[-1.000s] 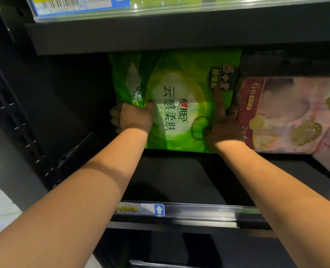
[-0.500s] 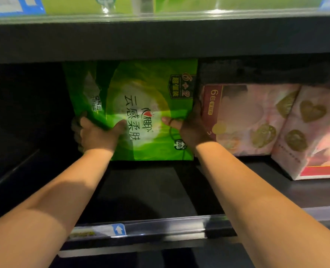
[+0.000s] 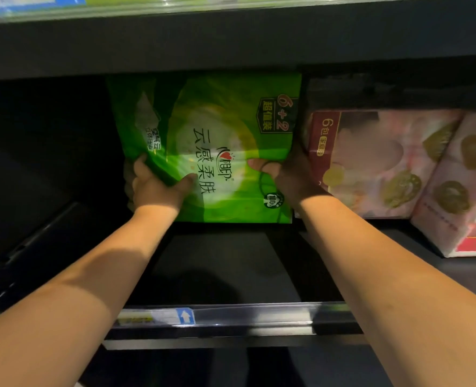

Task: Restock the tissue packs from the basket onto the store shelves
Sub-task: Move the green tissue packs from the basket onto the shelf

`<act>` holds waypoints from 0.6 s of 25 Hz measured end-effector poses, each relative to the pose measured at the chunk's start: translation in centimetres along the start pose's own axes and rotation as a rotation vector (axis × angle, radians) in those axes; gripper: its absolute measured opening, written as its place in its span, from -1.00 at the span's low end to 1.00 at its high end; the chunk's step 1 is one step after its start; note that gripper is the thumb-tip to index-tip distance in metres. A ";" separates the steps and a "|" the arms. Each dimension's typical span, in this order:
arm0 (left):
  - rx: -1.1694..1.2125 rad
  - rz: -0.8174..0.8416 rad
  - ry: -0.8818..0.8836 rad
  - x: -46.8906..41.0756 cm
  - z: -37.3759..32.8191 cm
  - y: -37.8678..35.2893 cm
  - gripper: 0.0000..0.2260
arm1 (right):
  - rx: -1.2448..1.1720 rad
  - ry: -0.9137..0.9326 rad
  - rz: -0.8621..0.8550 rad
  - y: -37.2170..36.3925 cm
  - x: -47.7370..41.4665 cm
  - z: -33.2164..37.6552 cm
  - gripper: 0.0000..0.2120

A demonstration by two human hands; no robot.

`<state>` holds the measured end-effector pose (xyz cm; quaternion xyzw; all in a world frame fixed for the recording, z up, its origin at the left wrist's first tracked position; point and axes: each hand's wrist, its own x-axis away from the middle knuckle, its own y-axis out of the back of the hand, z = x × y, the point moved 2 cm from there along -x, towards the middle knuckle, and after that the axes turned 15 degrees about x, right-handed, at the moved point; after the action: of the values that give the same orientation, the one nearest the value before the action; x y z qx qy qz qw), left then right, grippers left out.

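**Seating the green tissue pack (image 3: 217,129)**

Deep on the shelf (image 3: 217,269) it stands upright, just beside the pink packs (image 3: 370,163); left hand (image 3: 155,188) and right hand (image 3: 292,177) grip its sides, fingers curled round; next, probably, letting go without tipping it.

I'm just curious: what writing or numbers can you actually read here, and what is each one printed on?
"6+2" and "超值装": badge at the top right of the green tissue pack.
"云感柔肤": large print down that pack's front.
"100%": round badge at its lower right.
"6包": dark red strip on the pink tissue pack.
Price tag on the shelf rail: white up-arrow on blue; its print is too blurred.
Upper shelf label: too blurred.
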<state>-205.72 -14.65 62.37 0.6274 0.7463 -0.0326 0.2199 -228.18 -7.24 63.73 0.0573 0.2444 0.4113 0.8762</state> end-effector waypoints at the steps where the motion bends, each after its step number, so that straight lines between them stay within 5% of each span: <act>1: -0.009 0.007 -0.001 0.1 0.0 0.1 -0.14 | 0.016 -0.005 0.002 0.0 0.2 0.5 -0.12; 6: -0.039 0.028 -0.069 1.0 -0.4 0.2 -0.19 | -0.146 -0.046 -0.060 -0.6 -0.6 1.0 -0.42; 10: -0.194 0.165 -0.250 2.9 -1.0 -0.7 -0.19 | -0.020 -0.054 -0.057 -0.2 0.6 2.4 -0.19; 15: -0.017 0.067 -0.029 -0.1 -0.4 0.9 -0.12 | 0.027 -0.081 0.013 0.0 0.5 0.8 -0.19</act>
<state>-204.98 -14.42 63.01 0.6496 0.7218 -0.0279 0.2372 -227.50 -6.83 64.28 0.0875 0.2139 0.4112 0.8818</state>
